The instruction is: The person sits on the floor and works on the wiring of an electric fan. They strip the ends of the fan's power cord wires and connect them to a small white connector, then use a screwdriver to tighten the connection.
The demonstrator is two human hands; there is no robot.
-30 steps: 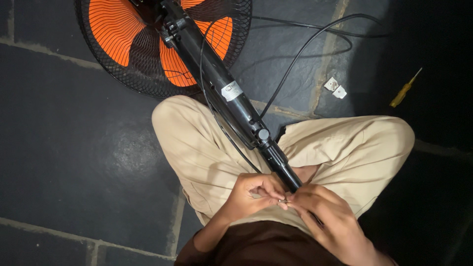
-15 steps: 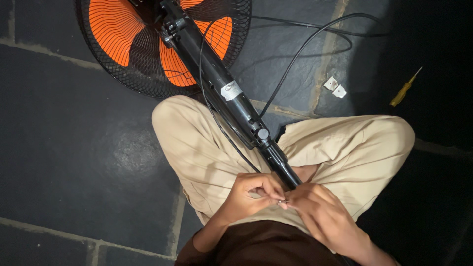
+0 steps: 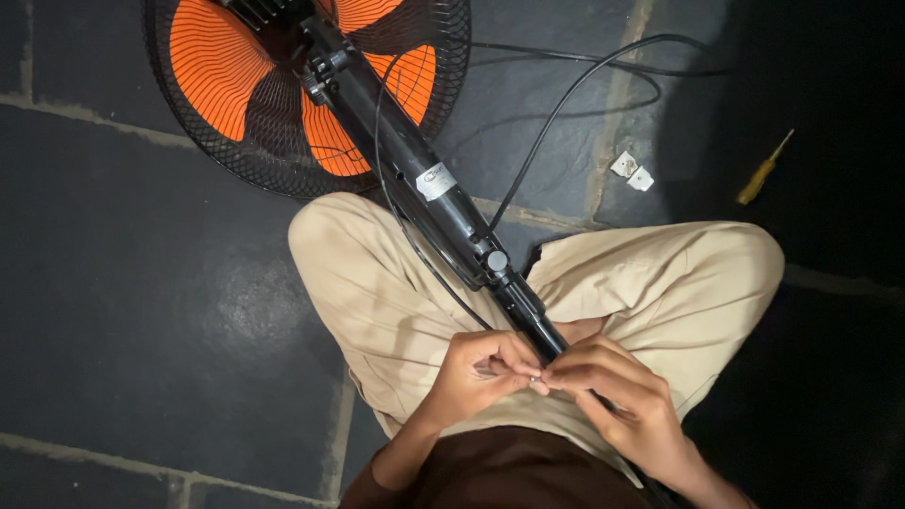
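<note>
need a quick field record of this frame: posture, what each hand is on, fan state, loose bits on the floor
posture: person seated cross-legged on dark tiled floor, beige trousers
left hand: fingertips pinched on something small at the pole's lower end; the item is too small to tell
right hand: fingertips meet the left hand's, beside the pole
fan: lying on the floor, orange blades behind black grille
pole: black, runs from the fan head across the lap
cable: black, loose on the floor
floor items: yellow-handled screwdriver, two small pale pieces
</note>
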